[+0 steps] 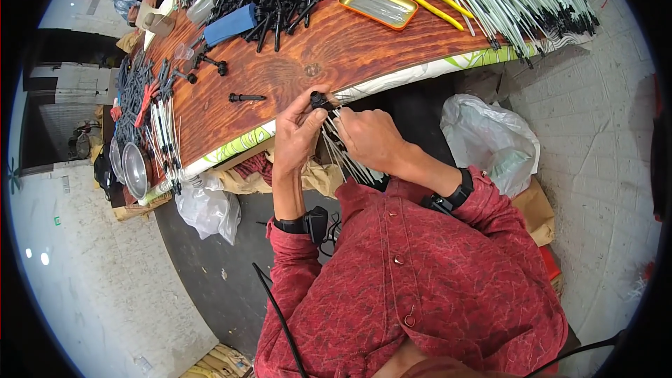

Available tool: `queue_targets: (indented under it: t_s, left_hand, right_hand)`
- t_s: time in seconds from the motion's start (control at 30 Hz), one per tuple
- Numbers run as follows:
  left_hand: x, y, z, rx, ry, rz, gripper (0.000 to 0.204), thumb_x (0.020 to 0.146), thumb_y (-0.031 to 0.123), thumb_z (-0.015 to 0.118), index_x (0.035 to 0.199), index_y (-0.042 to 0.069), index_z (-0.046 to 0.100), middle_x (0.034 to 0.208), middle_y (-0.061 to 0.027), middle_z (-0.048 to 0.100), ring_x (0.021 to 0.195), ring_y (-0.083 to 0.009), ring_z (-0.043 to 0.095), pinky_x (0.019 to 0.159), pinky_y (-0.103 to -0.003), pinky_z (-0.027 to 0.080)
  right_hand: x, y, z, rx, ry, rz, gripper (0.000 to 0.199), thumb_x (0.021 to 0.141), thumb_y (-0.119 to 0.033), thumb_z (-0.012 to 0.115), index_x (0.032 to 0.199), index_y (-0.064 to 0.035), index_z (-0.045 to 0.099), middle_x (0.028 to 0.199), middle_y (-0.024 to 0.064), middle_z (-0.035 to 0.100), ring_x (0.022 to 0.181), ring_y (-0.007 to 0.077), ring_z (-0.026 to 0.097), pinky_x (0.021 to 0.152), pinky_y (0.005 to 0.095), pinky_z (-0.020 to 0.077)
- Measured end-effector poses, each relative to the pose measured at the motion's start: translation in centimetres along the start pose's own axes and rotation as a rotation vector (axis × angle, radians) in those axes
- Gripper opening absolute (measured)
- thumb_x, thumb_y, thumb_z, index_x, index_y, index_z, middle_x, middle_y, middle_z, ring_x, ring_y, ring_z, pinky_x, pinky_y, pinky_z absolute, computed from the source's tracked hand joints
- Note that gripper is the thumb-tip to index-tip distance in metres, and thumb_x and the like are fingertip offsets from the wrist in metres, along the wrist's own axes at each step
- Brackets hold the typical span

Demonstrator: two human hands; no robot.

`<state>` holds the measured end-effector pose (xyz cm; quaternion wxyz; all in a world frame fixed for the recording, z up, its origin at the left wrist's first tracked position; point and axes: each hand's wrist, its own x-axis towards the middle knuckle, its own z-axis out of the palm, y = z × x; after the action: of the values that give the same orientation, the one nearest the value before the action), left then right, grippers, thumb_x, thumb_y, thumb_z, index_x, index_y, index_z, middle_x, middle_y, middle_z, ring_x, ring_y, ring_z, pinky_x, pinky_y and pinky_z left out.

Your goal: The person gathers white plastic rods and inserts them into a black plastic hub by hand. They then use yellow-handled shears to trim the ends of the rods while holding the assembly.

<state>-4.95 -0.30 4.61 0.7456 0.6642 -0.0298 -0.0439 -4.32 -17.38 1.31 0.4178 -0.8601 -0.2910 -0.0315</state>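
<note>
At the desk's point(210, 108) left end, a clear round bowl point(135, 171) sits tilted beside a heap of dark grey rods point(128, 101). Just right of it lies a bundle of white stems point(166, 136) with black ends. Farther right, a small black part point(247, 97) lies alone on the brown wood-patterned top. Next comes the left hand point(297, 129), at the near edge: its forearm rises almost straight up, wrist banded in black point(315, 224), fingers pointing away from the body. Its grip is closed around a black fitting point(319, 100), pinched between thumb and forefinger, the round open end up. Just right of the fitting, the right hand point(371, 136) comes in from the lower right, forearm slanting inward, back of the hand upward, fingers bent close to the fitting's lower end; what its grip holds, if anything, I cannot tell. Beyond the hands, toward the right, stand a yellow tray point(378, 5) and yellow-handled pliers point(437, 8), then a large spread of white stems with black ends point(518, 3) at the far right.
</note>
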Motion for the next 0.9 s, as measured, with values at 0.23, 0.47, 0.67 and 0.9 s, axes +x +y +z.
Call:
queue_targets:
  t_s: [0.23, 0.47, 0.67, 0.9]
  left_hand:
    - [-0.4, -0.2, 0.0, 0.090, 0.101, 0.035, 0.044, 0.093, 0.009, 0.070, 0.132, -0.004, 0.057, 0.111, -0.0079, 0.066, 0.101, -0.0134, 0.062, 0.090, -0.026, 0.048]
    - [-1.4, -0.7, -0.5, -0.031, 0.041, 0.026, 0.052, 0.094, 0.019, 0.071, 0.137, -0.004, 0.054, 0.116, -0.0088, 0.066, 0.106, -0.0149, 0.061, 0.096, -0.029, 0.045]
    - [-1.2, -0.7, -1.9, -0.104, -0.091, -0.033, 0.058, 0.095, 0.024, 0.069, 0.142, -0.004, 0.048, 0.122, -0.0098, 0.065, 0.114, -0.0161, 0.058, 0.100, -0.030, 0.043]
    - [-0.5, -0.3, -2.8, -0.149, -0.187, -0.073, 0.059, 0.096, 0.023, 0.067, 0.144, -0.004, 0.047, 0.126, -0.0102, 0.064, 0.117, -0.0173, 0.057, 0.102, -0.031, 0.042]
  right_hand:
    - [0.0, -0.5, 0.9, -0.052, 0.179, -0.014, 0.019, 0.093, -0.014, 0.055, 0.079, -0.0009, 0.051, 0.052, 0.0203, 0.055, 0.047, 0.0384, 0.059, 0.045, 0.0464, 0.0469]
    - [0.1, 0.3, 0.2, 0.152, 0.052, -0.045, 0.025, 0.095, -0.017, 0.055, 0.077, -0.0007, 0.053, 0.060, 0.0220, 0.057, 0.056, 0.0424, 0.059, 0.051, 0.0506, 0.0453]
    - [0.0, 0.0, 0.0, 0.226, -0.061, 0.021, 0.027, 0.094, -0.019, 0.052, 0.080, 0.0026, 0.058, 0.063, 0.0261, 0.059, 0.061, 0.0461, 0.061, 0.058, 0.0558, 0.0472]
    - [0.2, 0.3, 0.2, 0.202, -0.056, 0.055, 0.026, 0.097, -0.020, 0.054, 0.080, 0.0000, 0.056, 0.064, 0.0226, 0.058, 0.061, 0.0433, 0.060, 0.055, 0.0513, 0.0446]
